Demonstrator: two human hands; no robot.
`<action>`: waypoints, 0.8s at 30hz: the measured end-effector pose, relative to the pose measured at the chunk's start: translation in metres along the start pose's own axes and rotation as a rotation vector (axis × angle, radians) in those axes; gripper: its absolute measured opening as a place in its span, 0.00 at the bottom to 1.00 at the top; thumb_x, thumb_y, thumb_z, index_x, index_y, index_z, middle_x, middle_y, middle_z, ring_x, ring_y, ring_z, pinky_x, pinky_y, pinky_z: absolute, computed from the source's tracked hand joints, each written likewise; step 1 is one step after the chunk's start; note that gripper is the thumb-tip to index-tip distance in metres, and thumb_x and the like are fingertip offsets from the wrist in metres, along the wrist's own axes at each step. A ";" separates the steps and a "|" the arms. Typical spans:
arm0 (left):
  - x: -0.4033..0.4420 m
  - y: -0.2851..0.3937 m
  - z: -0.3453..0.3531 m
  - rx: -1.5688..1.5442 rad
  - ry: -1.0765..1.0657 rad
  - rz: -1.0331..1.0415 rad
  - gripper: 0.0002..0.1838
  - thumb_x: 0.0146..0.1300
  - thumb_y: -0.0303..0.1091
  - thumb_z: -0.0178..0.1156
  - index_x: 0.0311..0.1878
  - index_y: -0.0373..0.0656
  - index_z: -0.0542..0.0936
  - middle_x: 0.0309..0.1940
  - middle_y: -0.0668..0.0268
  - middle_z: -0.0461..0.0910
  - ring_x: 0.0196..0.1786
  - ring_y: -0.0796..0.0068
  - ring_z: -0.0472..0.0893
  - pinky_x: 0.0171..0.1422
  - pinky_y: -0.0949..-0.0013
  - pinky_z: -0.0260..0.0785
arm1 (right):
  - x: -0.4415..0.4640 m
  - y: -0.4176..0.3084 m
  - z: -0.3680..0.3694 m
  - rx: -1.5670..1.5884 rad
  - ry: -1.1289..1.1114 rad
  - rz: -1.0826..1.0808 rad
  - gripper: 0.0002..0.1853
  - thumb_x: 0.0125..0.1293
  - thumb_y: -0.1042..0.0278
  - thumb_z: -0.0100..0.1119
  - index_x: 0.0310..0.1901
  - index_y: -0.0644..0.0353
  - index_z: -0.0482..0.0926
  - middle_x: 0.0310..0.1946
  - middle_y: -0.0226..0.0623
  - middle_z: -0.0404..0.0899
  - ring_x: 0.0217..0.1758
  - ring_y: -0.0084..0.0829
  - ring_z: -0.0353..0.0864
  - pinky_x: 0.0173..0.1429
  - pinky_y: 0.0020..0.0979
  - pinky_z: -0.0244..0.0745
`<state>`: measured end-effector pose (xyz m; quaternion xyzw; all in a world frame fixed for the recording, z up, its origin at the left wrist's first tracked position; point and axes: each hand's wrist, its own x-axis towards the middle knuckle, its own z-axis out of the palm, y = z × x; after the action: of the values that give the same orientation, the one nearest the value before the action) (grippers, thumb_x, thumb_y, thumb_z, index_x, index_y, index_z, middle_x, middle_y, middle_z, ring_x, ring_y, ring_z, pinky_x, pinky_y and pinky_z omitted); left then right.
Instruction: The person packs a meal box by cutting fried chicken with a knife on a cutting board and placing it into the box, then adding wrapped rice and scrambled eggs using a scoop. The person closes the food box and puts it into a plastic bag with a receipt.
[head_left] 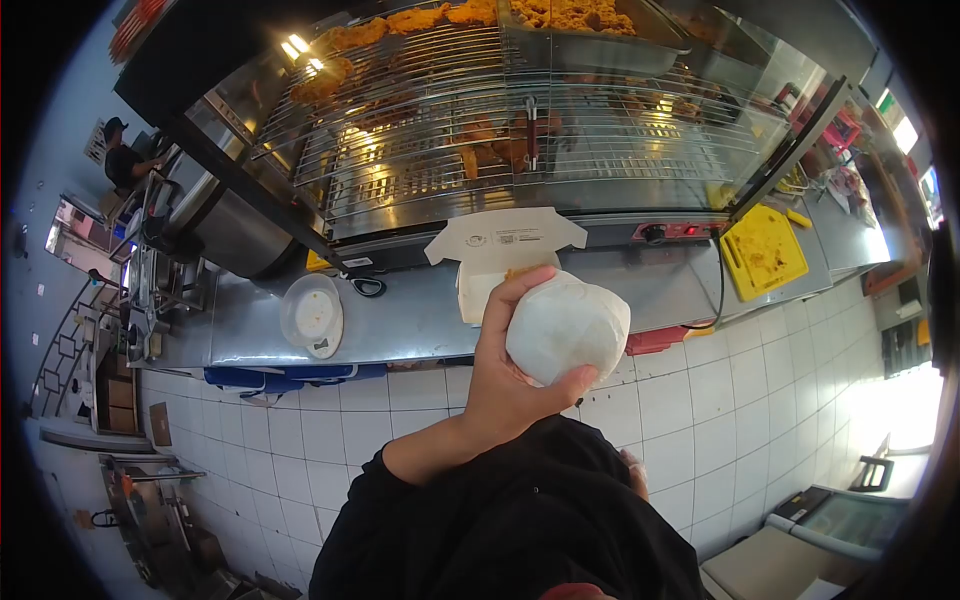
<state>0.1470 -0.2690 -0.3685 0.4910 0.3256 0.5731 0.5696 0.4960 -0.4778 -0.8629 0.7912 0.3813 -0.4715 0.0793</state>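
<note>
My left hand (500,345) is wrapped round a rounded bundle in white paper (572,330), thumb on the near side and fingers at the far left. What lies inside the paper does not show. Just beyond it, an open white takeaway box (487,290) stands on the steel counter with its printed lid raised. Something golden-brown shows in the box, partly hidden by my fingers. Low beside my body, only a small part of my right hand (635,472) shows past the black clothing, its fingers hidden.
A glass warming cabinet (530,225) with fried food on racks (400,90) stands behind the steel counter (420,335). On the left sit a clear round container (312,312) and a large pot (230,225). To the right lies a yellow cutting board (765,250). A person (125,160) is at far left.
</note>
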 end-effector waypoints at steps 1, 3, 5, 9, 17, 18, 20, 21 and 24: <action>0.001 0.000 0.000 -0.030 -0.017 -0.008 0.46 0.45 0.24 0.72 0.66 0.48 0.58 0.58 0.63 0.63 0.62 0.70 0.68 0.65 0.63 0.66 | 0.017 0.017 0.012 -0.032 0.014 -0.069 0.22 0.70 0.50 0.35 0.54 0.49 0.76 0.55 0.42 0.76 0.59 0.46 0.74 0.60 0.44 0.68; 0.002 -0.002 -0.001 -0.016 -0.021 -0.003 0.46 0.45 0.24 0.72 0.67 0.48 0.58 0.58 0.63 0.63 0.62 0.70 0.68 0.65 0.63 0.66 | 0.054 0.052 0.036 -0.071 0.060 -0.180 0.22 0.70 0.51 0.35 0.54 0.50 0.76 0.55 0.42 0.76 0.60 0.46 0.74 0.60 0.45 0.68; 0.003 -0.002 -0.001 -0.002 -0.025 -0.003 0.46 0.45 0.25 0.72 0.67 0.48 0.57 0.58 0.64 0.63 0.62 0.70 0.67 0.65 0.63 0.66 | 0.035 0.032 0.015 -0.057 -0.012 -0.106 0.22 0.71 0.51 0.34 0.53 0.51 0.76 0.55 0.42 0.76 0.59 0.46 0.74 0.60 0.44 0.68; -0.005 0.019 0.000 0.190 -0.038 0.243 0.45 0.42 0.28 0.75 0.64 0.41 0.61 0.56 0.57 0.65 0.59 0.65 0.69 0.59 0.64 0.68 | 0.009 0.014 -0.002 -0.049 -0.009 -0.081 0.21 0.70 0.52 0.37 0.52 0.52 0.76 0.55 0.42 0.77 0.59 0.46 0.74 0.60 0.44 0.69; -0.018 0.043 0.020 -0.071 -0.010 0.759 0.40 0.41 0.36 0.79 0.55 0.34 0.67 0.47 0.51 0.64 0.40 0.55 0.82 0.43 0.63 0.81 | 0.015 0.018 0.006 -0.035 0.074 -0.174 0.18 0.69 0.54 0.41 0.51 0.53 0.76 0.53 0.42 0.78 0.56 0.45 0.76 0.58 0.43 0.70; -0.019 0.045 0.021 -0.084 -0.010 0.750 0.38 0.43 0.36 0.79 0.54 0.34 0.67 0.47 0.51 0.63 0.40 0.54 0.83 0.43 0.61 0.82 | 0.013 0.018 0.006 -0.022 0.068 -0.168 0.18 0.69 0.54 0.41 0.51 0.53 0.76 0.52 0.42 0.78 0.56 0.45 0.77 0.58 0.43 0.71; -0.021 0.042 0.029 -0.149 0.038 0.750 0.37 0.43 0.35 0.78 0.53 0.35 0.68 0.47 0.51 0.63 0.38 0.55 0.83 0.41 0.60 0.82 | 0.014 0.022 0.007 -0.009 0.060 -0.164 0.18 0.69 0.55 0.41 0.51 0.53 0.76 0.51 0.42 0.79 0.54 0.44 0.78 0.57 0.42 0.71; -0.021 0.041 0.032 -0.170 0.057 0.750 0.36 0.43 0.35 0.78 0.53 0.35 0.68 0.46 0.51 0.63 0.37 0.55 0.83 0.40 0.60 0.82 | 0.017 0.023 0.006 0.002 0.057 -0.167 0.18 0.69 0.55 0.41 0.52 0.54 0.76 0.51 0.42 0.79 0.54 0.43 0.78 0.57 0.41 0.71; -0.019 0.044 0.032 -0.207 0.089 0.755 0.33 0.46 0.36 0.76 0.51 0.34 0.68 0.44 0.52 0.65 0.34 0.54 0.84 0.39 0.59 0.83 | 0.039 0.039 0.014 0.058 0.059 -0.202 0.19 0.70 0.55 0.40 0.52 0.54 0.76 0.49 0.42 0.80 0.52 0.42 0.79 0.55 0.40 0.72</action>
<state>0.1600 -0.2994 -0.3210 0.4908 0.0867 0.7930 0.3505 0.5228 -0.4915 -0.9108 0.7642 0.4475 -0.4644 -0.0031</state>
